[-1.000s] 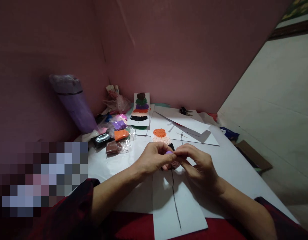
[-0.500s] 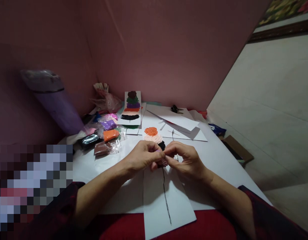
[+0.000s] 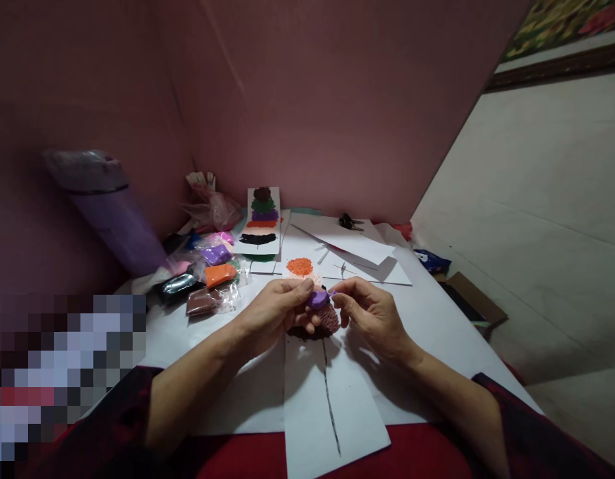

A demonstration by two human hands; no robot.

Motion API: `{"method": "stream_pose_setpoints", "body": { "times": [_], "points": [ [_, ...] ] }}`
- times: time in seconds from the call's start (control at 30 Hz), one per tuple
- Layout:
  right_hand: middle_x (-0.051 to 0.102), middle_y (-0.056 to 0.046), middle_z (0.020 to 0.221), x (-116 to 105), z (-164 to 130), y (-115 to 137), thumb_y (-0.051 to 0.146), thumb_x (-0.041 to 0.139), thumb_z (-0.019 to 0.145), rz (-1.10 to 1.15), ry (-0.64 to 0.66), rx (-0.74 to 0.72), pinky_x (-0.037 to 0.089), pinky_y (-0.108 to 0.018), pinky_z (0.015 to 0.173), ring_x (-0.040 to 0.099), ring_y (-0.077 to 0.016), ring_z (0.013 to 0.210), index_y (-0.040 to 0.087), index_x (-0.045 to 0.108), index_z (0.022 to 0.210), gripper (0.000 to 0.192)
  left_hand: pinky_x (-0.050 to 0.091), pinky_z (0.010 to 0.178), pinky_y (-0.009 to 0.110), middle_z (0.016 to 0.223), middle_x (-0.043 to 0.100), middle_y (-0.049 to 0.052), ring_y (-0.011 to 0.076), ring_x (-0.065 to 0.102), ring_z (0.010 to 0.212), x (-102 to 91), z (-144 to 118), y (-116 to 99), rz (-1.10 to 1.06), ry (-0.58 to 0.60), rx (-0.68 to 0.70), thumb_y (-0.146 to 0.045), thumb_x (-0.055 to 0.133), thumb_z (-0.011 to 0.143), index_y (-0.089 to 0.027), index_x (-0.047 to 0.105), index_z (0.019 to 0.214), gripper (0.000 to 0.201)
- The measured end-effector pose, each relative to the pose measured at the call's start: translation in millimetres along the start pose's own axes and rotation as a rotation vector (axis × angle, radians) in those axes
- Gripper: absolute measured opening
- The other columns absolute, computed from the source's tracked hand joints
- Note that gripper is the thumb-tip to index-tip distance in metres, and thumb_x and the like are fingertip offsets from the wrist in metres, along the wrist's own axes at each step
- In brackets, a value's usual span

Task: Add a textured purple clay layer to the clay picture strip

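My left hand [image 3: 272, 309] is closed on a lump of purple modelling clay [image 3: 318, 300], held between thumb and fingers. The thumb and forefinger of my right hand [image 3: 372, 316] pinch a small bit of purple clay at the lump's right end. Both hands hover over a white card [image 3: 307, 412] with a dark line drawn down it. On the card, textured clay patches show in orange [image 3: 299, 267], pale pink, dusky pink [image 3: 329, 320] and dark brown [image 3: 307, 332]; my hands hide part of them.
To the left lie clear packets of clay, among them orange [image 3: 220, 274], brown [image 3: 204, 301] and black [image 3: 180, 284]. Behind stands a card with stacked clay colours [image 3: 261, 226]. Folded white paper [image 3: 347, 239] and keys [image 3: 348, 221] sit at the back. A purple cylinder [image 3: 118, 219] leans left.
My hands have drawn slightly apart, exposing the purple clay lump and more of the dusky pink and brown patches. The view has shifted slightly.
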State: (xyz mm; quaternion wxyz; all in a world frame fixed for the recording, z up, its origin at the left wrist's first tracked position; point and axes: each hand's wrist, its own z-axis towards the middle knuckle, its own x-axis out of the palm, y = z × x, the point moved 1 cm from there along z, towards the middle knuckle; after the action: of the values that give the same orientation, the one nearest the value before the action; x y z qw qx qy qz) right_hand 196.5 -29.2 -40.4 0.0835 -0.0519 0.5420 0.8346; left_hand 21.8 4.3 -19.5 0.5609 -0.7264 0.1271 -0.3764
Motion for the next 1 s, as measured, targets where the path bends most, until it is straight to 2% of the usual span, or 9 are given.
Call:
{"method": "stream_pose_setpoints", "body": {
  "times": [0.13, 0.3, 0.4, 0.53, 0.63, 0.7, 0.77, 0.9, 1.0],
  "points": [
    [0.058, 0.003, 0.059, 2.6, 2.4, 0.5, 0.036, 0.068, 0.081, 0.182, 0.043, 0.112, 0.048, -0.022, 0.044, 0.053, -0.0096, 0.045, 0.016, 0.061, 0.077, 0.021, 0.045, 0.054, 0.021, 0.066, 0.063, 0.003, 0.0104, 0.058, 0.058, -2.3, 1.8, 1.1, -0.037, -0.111, 0.008, -0.029, 0.08, 0.068, -0.009, 0.064, 0.073, 0.025],
    [0.062, 0.002, 0.068, 2.4, 4.1, -0.1, 0.035, 0.071, 0.078, 0.291, 0.002, 0.17, 0.05, -0.022, 0.043, 0.055, -0.0098, 0.049, 0.018, 0.063, 0.087, 0.021, 0.048, 0.056, 0.022, 0.077, 0.066, 0.004, 0.0134, 0.063, 0.067, -5.4, 3.0, 3.3, -0.046, -0.171, 0.048, -0.018, 0.082, 0.064, -0.012, 0.063, 0.083, 0.027],
    [0.059, 0.002, 0.062, 2.9, 3.7, -0.2, 0.037, 0.07, 0.079, 0.27, 0.006, 0.185, 0.048, -0.021, 0.044, 0.053, -0.0089, 0.048, 0.016, 0.067, 0.084, 0.022, 0.049, 0.056, 0.023, 0.08, 0.066, 0.004, 0.0137, 0.063, 0.066, -4.7, 3.2, 3.7, -0.053, -0.152, 0.045, -0.021, 0.08, 0.067, -0.013, 0.063, 0.095, 0.033],
    [0.057, 0.003, 0.055, 3.2, 3.8, 0.5, 0.042, 0.069, 0.08, 0.279, 0.004, 0.204, 0.044, -0.021, 0.043, 0.051, -0.0085, 0.043, 0.015, 0.067, 0.08, 0.027, 0.047, 0.059, 0.021, 0.075, 0.065, 0.005, 0.0091, 0.059, 0.061, -1.0, 2.5, 2.7, -0.065, -0.125, 0.045, -0.031, 0.077, 0.072, -0.009, 0.066, 0.087, 0.03],
    [0.058, 0.003, 0.059, 3.0, 4.8, 0.9, 0.042, 0.074, 0.075, 0.347, -0.021, 0.227, 0.043, -0.021, 0.043, 0.052, -0.0088, 0.045, 0.016, 0.067, 0.081, 0.027, 0.046, 0.06, 0.019, 0.076, 0.065, 0.003, 0.008, 0.059, 0.061, -0.6, 2.1, 2.9, -0.039, -0.148, 0.055, -0.025, 0.083, 0.066, -0.01, 0.066, 0.088, 0.031],
    [0.059, 0.003, 0.06, 2.9, 5.1, 1.1, 0.04, 0.079, 0.07, 0.382, -0.029, 0.236, 0.043, -0.021, 0.043, 0.051, -0.0087, 0.046, 0.017, 0.066, 0.078, 0.027, 0.044, 0.053, 0.019, 0.074, 0.065, 0.001, 0.008, 0.058, 0.057, -1.7, 2.1, 3.7, 0.012, -0.15, 0.057, -0.023, 0.084, 0.062, -0.013, 0.065, 0.089, 0.035],
    [0.057, 0.004, 0.058, 2.9, 4.9, 1.2, 0.038, 0.08, 0.069, 0.393, -0.023, 0.245, 0.042, -0.02, 0.041, 0.049, -0.0077, 0.044, 0.017, 0.064, 0.073, 0.027, 0.039, 0.044, 0.018, 0.064, 0.062, 0.0, 0.008, 0.054, 0.048, -2.7, 2.1, 4.8, 0.08, -0.131, 0.058, -0.033, 0.08, 0.068, -0.013, 0.063, 0.083, 0.03],
    [0.052, 0.005, 0.054, 3.2, 3.8, 0.8, 0.044, 0.072, 0.078, 0.429, 0.017, 0.319, 0.037, -0.017, 0.035, 0.041, -0.0055, 0.04, 0.017, 0.061, 0.074, 0.03, 0.029, 0.035, 0.017, 0.056, 0.057, 0.001, 0.0062, 0.047, 0.038, -2.6, 2.2, 6.5, 0.092, -0.075, 0.024, -0.053, 0.062, 0.081, -0.012, 0.061, 0.074, 0.042],
    [0.056, 0.004, 0.057, 2.9, 4.1, -0.3, 0.044, 0.073, 0.076, 0.451, 0.016, 0.336, 0.04, -0.017, 0.036, 0.043, -0.0063, 0.043, 0.016, 0.063, 0.077, 0.03, 0.04, 0.043, 0.018, 0.069, 0.064, 0.003, 0.0078, 0.055, 0.047, -1.1, 2.5, 5.9, -0.033, -0.077, 0.015, -0.04, 0.074, 0.074, -0.011, 0.066, 0.089, 0.034]
  ]
}}
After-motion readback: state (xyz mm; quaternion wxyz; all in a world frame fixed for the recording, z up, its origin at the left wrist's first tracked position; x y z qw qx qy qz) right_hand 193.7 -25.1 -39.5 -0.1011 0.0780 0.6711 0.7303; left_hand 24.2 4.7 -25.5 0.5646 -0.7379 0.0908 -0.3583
